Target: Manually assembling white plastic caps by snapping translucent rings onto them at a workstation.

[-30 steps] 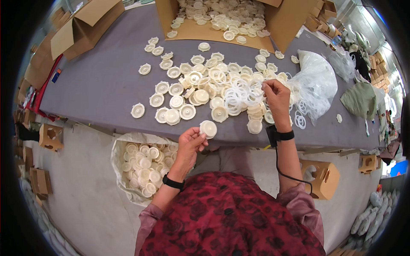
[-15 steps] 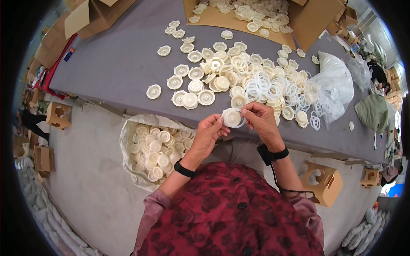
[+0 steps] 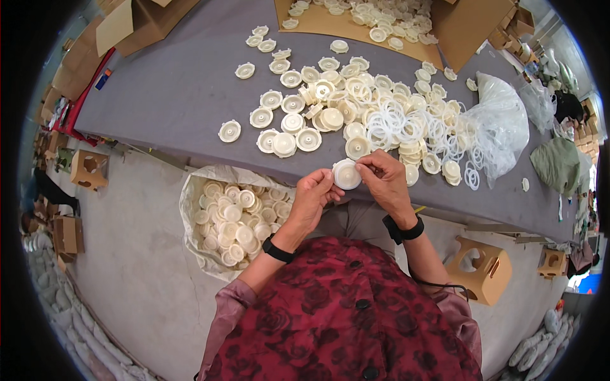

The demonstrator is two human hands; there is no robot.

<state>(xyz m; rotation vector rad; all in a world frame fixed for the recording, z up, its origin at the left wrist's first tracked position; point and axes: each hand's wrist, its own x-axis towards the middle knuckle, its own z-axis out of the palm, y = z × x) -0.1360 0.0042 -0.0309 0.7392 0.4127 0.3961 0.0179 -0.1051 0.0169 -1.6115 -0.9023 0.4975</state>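
Between my two hands, just off the table's near edge, is a round cream plastic cap (image 3: pixel 346 174) with a translucent ring around its rim. My left hand (image 3: pixel 314 197) pinches the cap's left side between thumb and fingers. On the other side, my right hand (image 3: pixel 386 181) is closed with thumb and fingertips at the cap's upper right rim. Beyond them lies a heap of similar cream caps (image 3: pixel 308 140). Loose translucent sealing rings (image 3: pixel 387 127) are piled over the heap's right part, next to a clear plastic bag (image 3: pixel 499 127).
A white woven sack (image 3: pixel 190 219) full of caps stands on the floor left of my legs, below the grey table (image 3: pixel 171 95). An open cardboard box (image 3: pixel 467 38) spills more caps at the back. Cardboard stools (image 3: pixel 486 276) stand on the floor at both sides.
The ring, which stuck out past the cap's lower right edge, now sits closely around its rim. My right fingers have shifted slightly left along the edge.
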